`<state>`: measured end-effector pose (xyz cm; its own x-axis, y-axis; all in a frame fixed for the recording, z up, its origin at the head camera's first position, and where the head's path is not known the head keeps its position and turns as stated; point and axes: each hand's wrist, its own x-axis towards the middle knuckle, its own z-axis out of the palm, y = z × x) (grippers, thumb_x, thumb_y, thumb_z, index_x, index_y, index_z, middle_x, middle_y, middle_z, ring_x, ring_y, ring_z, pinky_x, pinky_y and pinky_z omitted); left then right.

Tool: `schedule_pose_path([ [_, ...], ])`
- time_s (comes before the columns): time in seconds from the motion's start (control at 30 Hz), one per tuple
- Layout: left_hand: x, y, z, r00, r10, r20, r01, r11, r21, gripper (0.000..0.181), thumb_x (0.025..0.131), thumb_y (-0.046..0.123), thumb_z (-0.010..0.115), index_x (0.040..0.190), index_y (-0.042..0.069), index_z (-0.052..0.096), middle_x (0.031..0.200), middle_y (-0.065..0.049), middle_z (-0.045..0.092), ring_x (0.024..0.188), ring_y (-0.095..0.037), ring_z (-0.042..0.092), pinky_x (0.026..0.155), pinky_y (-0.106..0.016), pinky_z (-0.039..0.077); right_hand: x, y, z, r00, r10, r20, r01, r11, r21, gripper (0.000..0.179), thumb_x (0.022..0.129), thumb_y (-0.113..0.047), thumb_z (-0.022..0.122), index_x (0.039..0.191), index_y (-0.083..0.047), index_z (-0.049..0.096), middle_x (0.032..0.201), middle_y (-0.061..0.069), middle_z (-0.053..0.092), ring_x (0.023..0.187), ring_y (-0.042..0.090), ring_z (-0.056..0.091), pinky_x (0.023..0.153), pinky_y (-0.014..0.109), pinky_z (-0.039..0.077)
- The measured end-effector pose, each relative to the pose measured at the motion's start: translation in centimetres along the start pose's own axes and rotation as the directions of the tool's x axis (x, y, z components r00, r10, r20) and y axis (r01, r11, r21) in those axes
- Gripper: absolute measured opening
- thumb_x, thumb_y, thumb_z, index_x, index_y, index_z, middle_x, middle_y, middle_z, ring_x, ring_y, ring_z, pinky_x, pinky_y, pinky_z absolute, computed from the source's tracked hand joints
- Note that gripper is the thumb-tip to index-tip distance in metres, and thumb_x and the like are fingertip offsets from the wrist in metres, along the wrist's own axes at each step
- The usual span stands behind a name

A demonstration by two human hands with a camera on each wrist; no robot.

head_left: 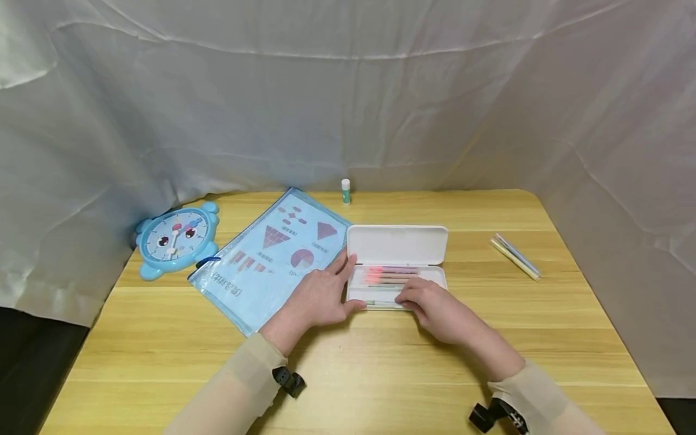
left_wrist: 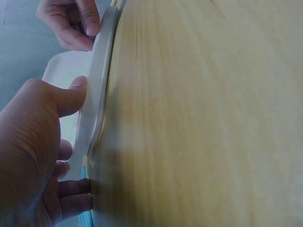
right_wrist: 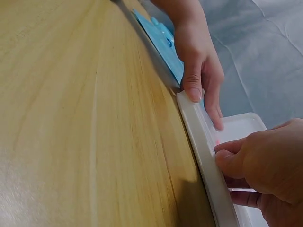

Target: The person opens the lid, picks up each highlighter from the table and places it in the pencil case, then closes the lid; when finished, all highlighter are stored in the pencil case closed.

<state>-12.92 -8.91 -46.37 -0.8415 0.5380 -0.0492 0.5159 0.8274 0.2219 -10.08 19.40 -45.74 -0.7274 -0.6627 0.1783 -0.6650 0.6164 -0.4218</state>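
A white pencil case [head_left: 397, 244] lies on the table with its lid up at the back. Several pens [head_left: 388, 275], some with pink-red ends, lie side by side in its tray. My left hand [head_left: 326, 293] holds the left end of the case, thumb on the front edge and fingers at the side. Over the front right of the tray, my right hand [head_left: 435, 308] pinches a slim pen [head_left: 377, 302] lying along the front wall. The right wrist view shows the fingertips of my right hand [right_wrist: 270, 165] inside the rim; the pen is hidden there.
A blue zip folder [head_left: 266, 260] with printed shapes lies left of the case, partly under my left hand. Beyond it is a blue toy clock [head_left: 176, 238]. A glue stick [head_left: 345, 191] stands at the back; two markers [head_left: 515, 257] lie to the right.
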Motion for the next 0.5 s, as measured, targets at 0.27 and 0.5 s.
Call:
schedule_pose_path([
  [0.27,0.04,-0.05,0.04,1.0,0.001,-0.006,-0.001,1.0,0.002,0.102,0.097,0.071,0.059,0.168,0.004,0.026,0.173,-0.019,0.022,0.096,-0.034,0.073,0.084,-0.046,0.057,0.16,-0.04,-0.08,1.0,0.013,0.019,-0.014,1.0,0.008,0.014,0.096,0.002,0.074,0.106,-0.007,0.079,0.109,0.001,0.07,0.111,0.023,0.067,0.098,0.044,0.054],
  [0.5,0.08,-0.04,0.05,1.0,0.002,-0.009,-0.002,1.0,-0.004,0.103,0.097,0.071,0.059,0.168,0.004,0.026,0.173,-0.019,0.022,0.094,-0.035,0.073,0.082,-0.046,0.057,0.18,-0.11,-0.64,1.0,0.03,-0.002,-0.03,0.999,0.026,0.013,0.096,0.0,0.075,0.107,-0.005,0.079,0.109,0.002,0.073,0.108,0.023,0.068,0.096,0.044,0.055],
])
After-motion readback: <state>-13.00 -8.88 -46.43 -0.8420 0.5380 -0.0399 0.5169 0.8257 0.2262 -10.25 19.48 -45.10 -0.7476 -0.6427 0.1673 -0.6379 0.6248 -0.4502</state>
